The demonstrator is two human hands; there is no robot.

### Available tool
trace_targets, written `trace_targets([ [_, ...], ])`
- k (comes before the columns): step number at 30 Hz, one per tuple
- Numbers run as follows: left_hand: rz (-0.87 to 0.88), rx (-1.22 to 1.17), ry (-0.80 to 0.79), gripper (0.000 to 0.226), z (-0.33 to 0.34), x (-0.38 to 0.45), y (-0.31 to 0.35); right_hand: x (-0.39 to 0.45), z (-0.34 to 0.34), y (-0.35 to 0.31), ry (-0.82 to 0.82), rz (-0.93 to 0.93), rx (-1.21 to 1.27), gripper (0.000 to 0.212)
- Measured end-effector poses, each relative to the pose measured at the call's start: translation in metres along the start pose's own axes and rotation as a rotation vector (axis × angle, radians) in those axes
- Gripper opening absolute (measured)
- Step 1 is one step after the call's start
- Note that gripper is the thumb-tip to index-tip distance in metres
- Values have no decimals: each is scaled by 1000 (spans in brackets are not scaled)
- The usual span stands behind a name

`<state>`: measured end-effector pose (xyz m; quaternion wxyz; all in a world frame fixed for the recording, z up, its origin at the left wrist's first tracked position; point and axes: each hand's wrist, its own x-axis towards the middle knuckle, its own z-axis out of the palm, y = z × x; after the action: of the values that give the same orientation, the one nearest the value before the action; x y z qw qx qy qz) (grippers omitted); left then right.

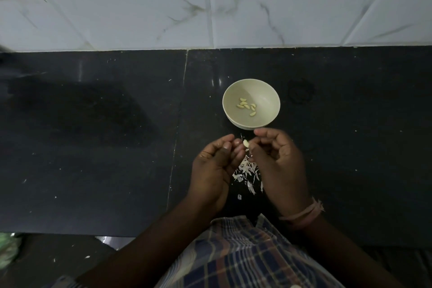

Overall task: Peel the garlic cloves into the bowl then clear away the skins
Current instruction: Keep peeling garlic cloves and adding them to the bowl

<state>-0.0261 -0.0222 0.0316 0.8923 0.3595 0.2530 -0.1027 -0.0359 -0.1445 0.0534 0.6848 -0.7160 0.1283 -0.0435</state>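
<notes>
Where the counter (93, 147) meets its mid-seam: bowl (268, 91), holding six peeled cloves (246, 106); skins (245, 170) heaped nearer the front edge; clove (246, 143) pinched between left hand (214, 168) and right hand (278, 159); fingertips partly hidden.

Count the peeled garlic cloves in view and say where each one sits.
7: six cloves lie at the bottom of the bowl; one clove is held between the left hand and right hand. Others may be hidden.
</notes>
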Motion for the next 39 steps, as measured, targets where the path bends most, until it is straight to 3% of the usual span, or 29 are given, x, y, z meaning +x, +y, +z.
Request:
trace_targets([
  [5, -15, 194, 66, 13, -3, -2, -2, 1, -5, 10, -8, 164, 4, 29],
  [11, 25, 643, 150, 20, -16, 3, -8, 4, -1, 15, 26, 517, 493, 29],
  [17, 28, 793, 122, 13, -13, 8, -14, -9, -2, 34, 48, 667, 583, 19],
  [20, -18, 713, 147, 19, -9, 8, -14, -8, -4, 38, 76, 564, 436, 18],
  [23, -41, 667, 121, 33, 1, 6, -13, -6, -4, 35, 80, 231, 70, 22],
  [26, -192, 516, -9, 44, 20, -2, -5, -10, -2, 32, -51, -47, -156, 22],
  [28, -299, 370, -56, 42, 24, -5, 0, -10, 2, 41, -101, -87, -235, 22],
  [30, -314, 309, -47, 40, 20, -5, 3, -3, 1, 52, -37, -46, -283, 23],
  [33, -230, 294, 15, 30, 7, -2, 1, 5, -5, 58, 74, -27, -309, 22],
  [39, -108, 475, 106, 13, 1, 2, -2, -15, 1, 46, -72, -210, -230, 32],
])
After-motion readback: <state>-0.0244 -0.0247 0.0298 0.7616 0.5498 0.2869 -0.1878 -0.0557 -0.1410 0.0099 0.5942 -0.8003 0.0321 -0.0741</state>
